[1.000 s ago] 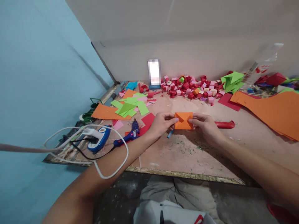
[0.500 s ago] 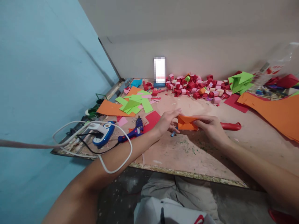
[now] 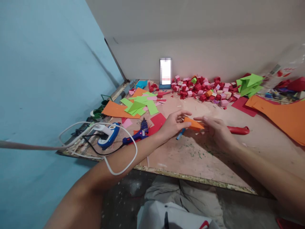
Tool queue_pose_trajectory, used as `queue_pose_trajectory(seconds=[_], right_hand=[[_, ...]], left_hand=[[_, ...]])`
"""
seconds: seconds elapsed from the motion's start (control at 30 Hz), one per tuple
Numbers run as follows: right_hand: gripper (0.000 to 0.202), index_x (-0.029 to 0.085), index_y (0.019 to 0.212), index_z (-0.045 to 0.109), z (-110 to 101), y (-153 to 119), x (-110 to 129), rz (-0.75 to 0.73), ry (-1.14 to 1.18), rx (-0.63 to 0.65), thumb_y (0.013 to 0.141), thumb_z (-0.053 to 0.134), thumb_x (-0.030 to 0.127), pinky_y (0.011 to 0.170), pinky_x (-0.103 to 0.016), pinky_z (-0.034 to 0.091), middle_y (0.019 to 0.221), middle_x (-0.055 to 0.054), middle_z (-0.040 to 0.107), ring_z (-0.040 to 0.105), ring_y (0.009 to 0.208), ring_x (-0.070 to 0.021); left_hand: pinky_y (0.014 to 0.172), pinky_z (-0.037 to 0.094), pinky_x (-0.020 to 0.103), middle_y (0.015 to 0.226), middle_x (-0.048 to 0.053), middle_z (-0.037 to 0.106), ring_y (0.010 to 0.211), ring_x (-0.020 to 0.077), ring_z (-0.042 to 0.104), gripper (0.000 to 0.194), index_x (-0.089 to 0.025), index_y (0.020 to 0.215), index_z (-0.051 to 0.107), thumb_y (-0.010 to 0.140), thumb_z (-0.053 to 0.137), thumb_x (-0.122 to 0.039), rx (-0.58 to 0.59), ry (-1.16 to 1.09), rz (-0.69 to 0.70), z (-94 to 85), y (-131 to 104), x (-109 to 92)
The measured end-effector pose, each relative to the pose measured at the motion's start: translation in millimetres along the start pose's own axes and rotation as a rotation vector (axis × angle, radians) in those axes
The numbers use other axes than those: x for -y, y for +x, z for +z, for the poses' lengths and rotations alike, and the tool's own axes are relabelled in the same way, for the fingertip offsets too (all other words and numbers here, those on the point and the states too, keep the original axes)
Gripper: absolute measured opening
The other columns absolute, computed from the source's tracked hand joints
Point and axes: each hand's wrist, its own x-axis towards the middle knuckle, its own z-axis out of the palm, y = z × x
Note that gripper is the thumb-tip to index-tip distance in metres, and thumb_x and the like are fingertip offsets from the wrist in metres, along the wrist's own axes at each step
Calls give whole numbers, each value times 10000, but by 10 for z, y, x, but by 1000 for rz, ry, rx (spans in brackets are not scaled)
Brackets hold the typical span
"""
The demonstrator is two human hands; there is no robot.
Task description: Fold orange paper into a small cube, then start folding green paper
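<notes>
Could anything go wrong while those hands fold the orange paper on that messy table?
Maybe. The glue gun lies close to the left hand, with its cord trailing near the forearm; if it is hot, a bump could burn. The white cable loops over that arm and might snag. The folded orange paper, pinched between the left hand and the right hand, lies over a blue pen, so a crease pressed there could come out crooked.

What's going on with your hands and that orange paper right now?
Left hand and right hand pinch the folded orange paper piece. Blue pen lies beneath. Nothing blocks.
</notes>
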Motion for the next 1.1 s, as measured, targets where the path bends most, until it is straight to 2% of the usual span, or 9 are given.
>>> queue_pose_trajectory(seconds=[0.17, 0.27, 0.37, 0.53, 0.67, 0.8, 0.97, 1.1], right_hand=[[341, 244, 1125, 875, 19, 8, -54, 38, -24, 90, 858, 907, 454, 760, -346, 630, 1112, -96, 835, 761, 881, -240], [324, 240, 1066, 884, 18, 12, -56, 13, -40, 69, 843, 915, 472, 748, -346, 623, 1059, -91, 833, 746, 853, -233], [353, 226, 1046, 884, 13, 20, -43, -10, -87, 33, 828, 920, 502, 751, -362, 606, 1024, -94, 830, 740, 842, -242], [384, 215, 1058, 881, 27, 11, -28, -22, -134, 43, 840, 906, 531, 753, -359, 581, 990, -97, 828, 740, 855, -247], [415, 221, 1105, 871, 43, -15, -13, 30, -125, 112, 845, 905, 542, 742, -332, 579, 1036, -101, 833, 750, 888, -244], [434, 226, 1101, 869, 51, -32, 0, 55, -137, 111, 812, 930, 544, 755, -346, 589, 1027, -104, 833, 761, 912, -267], [417, 257, 1054, 876, 56, -31, 16, 44, -163, 75, 795, 928, 579, 783, -370, 592, 1052, -93, 838, 755, 906, -272], [463, 244, 1083, 874, 38, -13, -2, 95, -211, 150, 781, 930, 592, 805, -396, 605, 1088, -112, 837, 772, 985, -311]], left_hand=[[791, 487, 261, 964, 48, 693, 863, 147, 647, 409, -143, 1154, 722, 783, 828, -278, -24, 23, 51, 11, 6, -12], [777, 500, 261, 996, 59, 703, 866, 149, 655, 444, -137, 1166, 711, 795, 845, -342, -19, 26, 22, 21, 11, -4], [716, 503, 253, 1031, 82, 727, 836, 147, 662, 465, -127, 1113, 705, 791, 866, -421, 13, 43, -31, 35, 9, 21], [603, 459, 219, 884, 38, 707, 660, 91, 594, 392, -129, 1040, 700, 852, 822, -450, 52, 28, -69, 55, -14, 68], [625, 484, 218, 936, 54, 730, 691, 95, 616, 381, -135, 1070, 716, 878, 806, -450, 61, 26, -43, 50, -6, 99], [645, 497, 230, 969, 64, 738, 732, 109, 640, 419, -132, 1069, 739, 855, 835, -479, 79, 18, -41, 35, 1, 100], [617, 455, 230, 838, 33, 699, 671, 96, 593, 433, -120, 988, 762, 817, 859, -505, 75, 9, -58, 26, -3, 76], [638, 475, 249, 804, 33, 697, 674, 109, 603, 445, -116, 960, 762, 808, 859, -523, 41, 11, -22, 33, 2, 84]])
